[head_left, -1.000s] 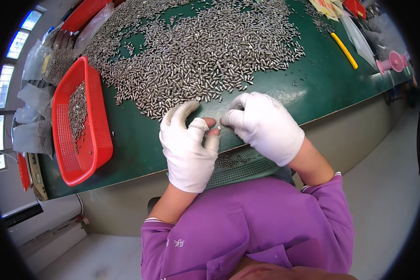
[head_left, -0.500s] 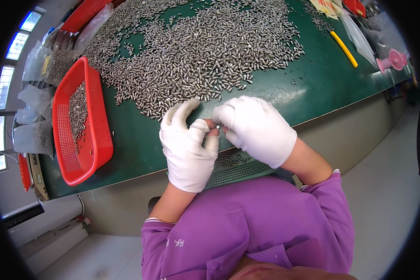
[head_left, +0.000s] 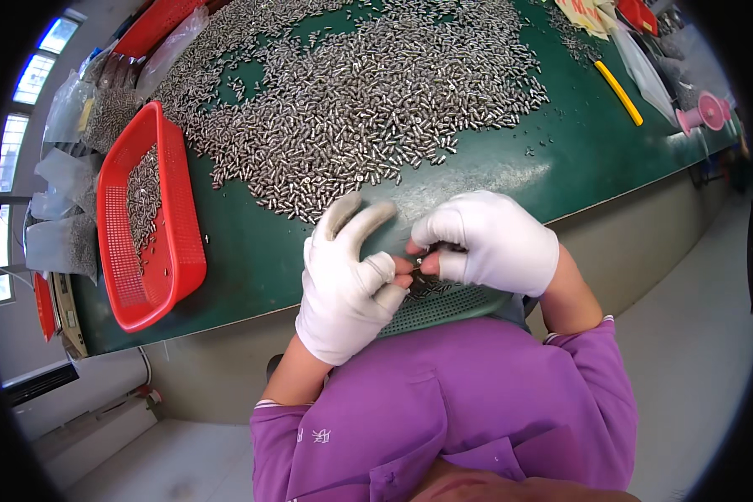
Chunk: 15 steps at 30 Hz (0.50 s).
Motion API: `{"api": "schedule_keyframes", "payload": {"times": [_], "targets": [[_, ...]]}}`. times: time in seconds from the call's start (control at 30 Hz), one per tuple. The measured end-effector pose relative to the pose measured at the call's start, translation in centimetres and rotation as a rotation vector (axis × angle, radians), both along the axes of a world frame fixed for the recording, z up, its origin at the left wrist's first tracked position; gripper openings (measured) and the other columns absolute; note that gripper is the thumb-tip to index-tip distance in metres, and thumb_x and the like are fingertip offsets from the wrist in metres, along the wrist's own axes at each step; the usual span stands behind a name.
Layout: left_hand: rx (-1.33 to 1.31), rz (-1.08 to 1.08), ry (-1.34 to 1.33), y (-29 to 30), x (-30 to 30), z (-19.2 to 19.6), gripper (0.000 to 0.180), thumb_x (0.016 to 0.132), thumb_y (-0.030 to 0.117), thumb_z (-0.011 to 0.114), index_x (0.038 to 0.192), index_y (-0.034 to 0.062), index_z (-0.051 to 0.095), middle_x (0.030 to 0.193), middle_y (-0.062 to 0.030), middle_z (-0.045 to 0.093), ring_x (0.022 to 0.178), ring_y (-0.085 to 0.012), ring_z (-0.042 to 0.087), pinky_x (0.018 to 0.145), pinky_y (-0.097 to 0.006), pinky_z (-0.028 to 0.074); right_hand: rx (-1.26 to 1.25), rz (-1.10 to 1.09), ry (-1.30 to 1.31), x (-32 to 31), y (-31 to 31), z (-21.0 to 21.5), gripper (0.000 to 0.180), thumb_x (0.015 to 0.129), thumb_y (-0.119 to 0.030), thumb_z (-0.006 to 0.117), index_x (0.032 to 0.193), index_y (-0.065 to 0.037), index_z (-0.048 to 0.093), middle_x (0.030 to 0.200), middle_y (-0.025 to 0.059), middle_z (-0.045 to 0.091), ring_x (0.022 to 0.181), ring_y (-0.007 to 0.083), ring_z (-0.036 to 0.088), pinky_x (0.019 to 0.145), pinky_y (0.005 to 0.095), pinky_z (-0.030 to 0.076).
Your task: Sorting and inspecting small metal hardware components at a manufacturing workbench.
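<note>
My left hand, in a white glove with bare thumb and index tips, pinches a small silvery metal part. Its other fingers stretch up and away toward the pile. Close against it on the right, my right hand, gloved the same way, is curled with its bare thumb and index tips at the same part. Whatever sits inside the right fingers is too small to make out. Beneath both hands, partly hidden, lies a green perforated basket with more metal pieces in it, just in front of my body.
A large pile of small metal pins covers the far part of the green table. To the left stands a red basket with some pins inside. Filled plastic bags line the left edge. A yellow strip and a pink spool lie right.
Both hands have moved slightly right and nearer my body, over the green basket. The right thumb and index tips have spread somewhat, and the wrist has shifted right.
</note>
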<state>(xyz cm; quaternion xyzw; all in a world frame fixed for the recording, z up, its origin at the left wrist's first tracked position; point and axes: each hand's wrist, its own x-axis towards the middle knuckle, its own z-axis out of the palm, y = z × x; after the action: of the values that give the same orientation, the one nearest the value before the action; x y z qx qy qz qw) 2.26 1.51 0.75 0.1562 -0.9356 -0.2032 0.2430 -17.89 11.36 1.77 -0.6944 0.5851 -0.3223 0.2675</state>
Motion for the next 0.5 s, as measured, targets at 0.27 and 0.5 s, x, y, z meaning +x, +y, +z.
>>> {"api": "schedule_keyframes", "payload": {"times": [0.27,0.5], "targets": [[-0.202,0.359,0.017,-1.3,-1.9,-0.9,0.028,0.075,0.011,0.079,0.1,0.0121,0.065,0.141,-0.0153,0.054,0.134,-0.0449,0.045,0.103,-0.054,0.04,-0.324,-0.381,0.438,0.5,-3.1,-1.7,0.011,0.081,-0.017,0.071,0.091,-0.015,0.068,0.091,0.0047,0.064,0.087,0.0274,0.064,0.076,0.0408,0.054],[-0.229,0.386,-0.006,-2.1,-3.9,-0.6,0.023,0.072,0.01,0.078,0.094,0.011,0.069,0.137,-0.0186,0.057,0.129,-0.046,0.048,0.101,-0.055,0.043,-0.246,-0.427,0.504,1.2,-2.9,-1.2,0.01,0.081,-0.02,0.072,0.087,-0.013,0.067,0.088,0.0061,0.062,0.087,0.027,0.064,0.076,0.0398,0.054]]}}
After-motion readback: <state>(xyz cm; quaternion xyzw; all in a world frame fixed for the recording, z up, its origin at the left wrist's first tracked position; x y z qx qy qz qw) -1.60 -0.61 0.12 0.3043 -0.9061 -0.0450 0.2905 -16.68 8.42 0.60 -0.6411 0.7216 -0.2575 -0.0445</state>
